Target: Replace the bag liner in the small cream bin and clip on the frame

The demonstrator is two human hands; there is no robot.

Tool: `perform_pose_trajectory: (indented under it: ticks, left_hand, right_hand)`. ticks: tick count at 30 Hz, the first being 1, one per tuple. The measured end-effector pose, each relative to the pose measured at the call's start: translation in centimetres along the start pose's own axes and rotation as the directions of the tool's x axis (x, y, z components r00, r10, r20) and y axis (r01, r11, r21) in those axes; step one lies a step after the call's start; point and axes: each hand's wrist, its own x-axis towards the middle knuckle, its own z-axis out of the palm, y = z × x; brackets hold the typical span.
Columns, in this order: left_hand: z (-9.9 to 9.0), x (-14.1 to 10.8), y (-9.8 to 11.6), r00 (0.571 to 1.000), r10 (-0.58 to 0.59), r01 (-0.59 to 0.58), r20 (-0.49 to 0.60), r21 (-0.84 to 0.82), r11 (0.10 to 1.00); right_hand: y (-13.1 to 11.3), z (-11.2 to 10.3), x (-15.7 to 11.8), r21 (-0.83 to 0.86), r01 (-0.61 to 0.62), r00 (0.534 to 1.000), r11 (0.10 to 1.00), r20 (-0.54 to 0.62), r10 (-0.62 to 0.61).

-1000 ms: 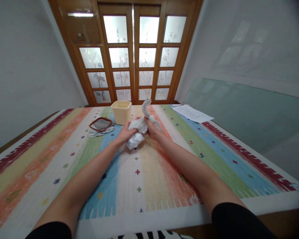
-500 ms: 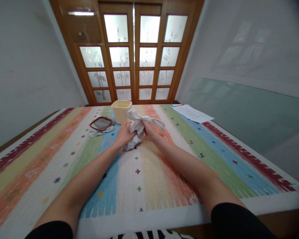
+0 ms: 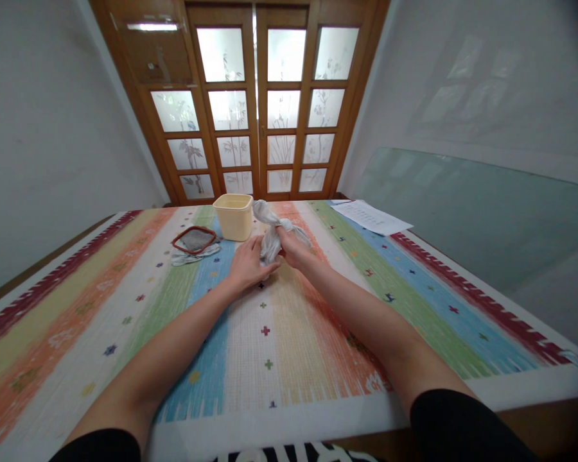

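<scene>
A white, crumpled cloth (image 3: 270, 246) with a knot near its upper part is held between my hands above the middle of the table. My left hand (image 3: 248, 262) wraps its lower left side, the thumb stretched across the front and the fingers curled behind. On the other side my right hand (image 3: 293, 248) pinches it just below the knot. Two loose ends stick out from the knot, one up to the left and one down to the right. My palms cover much of the bundle's lower part.
Left of the cloth stands a pale yellow square container (image 3: 234, 221). Further left, a brown-rimmed frame (image 3: 194, 240) with grey mesh or fabric lies on a folded cloth (image 3: 195, 256). Printed paper (image 3: 372, 218) rests at the far right of the striped tablecloth (image 3: 298, 346).
My left hand has shifted slightly right and opened around the bundle, its thumb now across the front. The lower part looks more gathered, and the cloth's upper end has moved right, clear of the container.
</scene>
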Motion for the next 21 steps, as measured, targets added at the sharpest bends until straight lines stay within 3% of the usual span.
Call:
perform_pose_trajectory:
  ticks: [2, 4, 8, 14, 18, 21]
  left_hand:
    - [-0.2, -0.1, 0.1, 0.999, -0.037, 0.037, -0.012, 0.016, 0.999]
    - [-0.2, -0.2, 0.0, 0.998, -0.058, 0.058, -0.020, 0.021, 0.998]
    - [-0.2, 0.1, -0.4, 0.997, -0.077, 0.077, -0.009, 0.058, 0.995]
    - [-0.5, 0.6, -0.8, 0.996, -0.040, 0.032, 0.084, 0.089, 0.996]
    - [-0.5, 0.9, -0.6, 0.990, -0.029, 0.019, 0.141, 0.074, 0.997]
    - [-0.6, 1.0, -0.5, 0.985, 0.021, -0.033, 0.171, 0.063, 0.997]
  right_hand:
    - [-0.6, 0.5, -0.6, 0.035, -0.108, 0.994, 0.994, -0.028, 0.109]
    - [-1.2, 0.8, -1.2, 0.040, -0.130, 0.991, 0.991, 0.014, 0.130]
    - [-2.1, 0.8, -1.9, -0.022, -0.054, 0.994, 0.998, 0.092, 0.055]
    - [-3.1, 1.1, -2.0, -0.077, 0.221, 0.975, 0.972, 0.037, -0.219]
    - [-3.7, 1.3, -2.5, 0.056, 0.244, 0.969, 0.968, 0.026, -0.246]
    - [-4.6, 1.3, -3.1, 0.188, 0.185, 0.971, 0.964, 0.116, -0.209]
